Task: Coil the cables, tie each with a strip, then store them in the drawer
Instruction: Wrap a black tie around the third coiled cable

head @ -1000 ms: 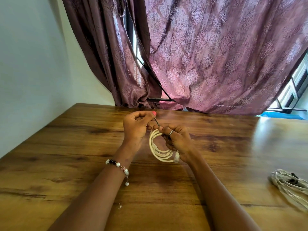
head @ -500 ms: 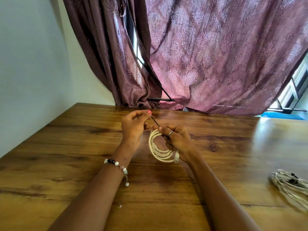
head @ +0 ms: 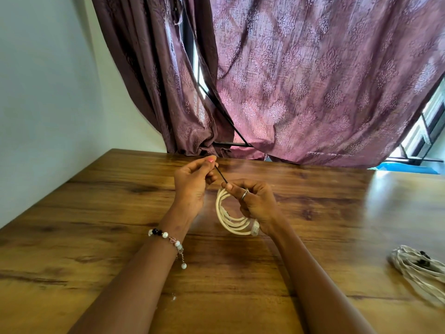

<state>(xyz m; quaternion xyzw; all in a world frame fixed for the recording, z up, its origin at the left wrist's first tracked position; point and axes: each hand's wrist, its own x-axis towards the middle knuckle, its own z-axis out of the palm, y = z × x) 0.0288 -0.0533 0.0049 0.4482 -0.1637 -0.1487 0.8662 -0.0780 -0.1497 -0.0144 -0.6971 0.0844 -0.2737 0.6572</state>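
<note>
Left hand (head: 192, 186) above the desk (head: 96, 213) near its far edge, fingers curled, thumb and forefinger pinching the upper end of a thin dark strip (head: 221, 175). Right hand (head: 255, 203) just beside it, gripping the cream coil (head: 228, 218), thumb pinning the strip's lower end against the loops. Second cable bundle (head: 419, 268) lying at the desk's right edge, well apart from both hands.

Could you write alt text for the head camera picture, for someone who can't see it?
Over a wooden table, a right hand holds a coiled white cable while the left hand pulls a thin dark strip taut from it. Another tied cable bundle lies at right, before purple curtains.
</note>
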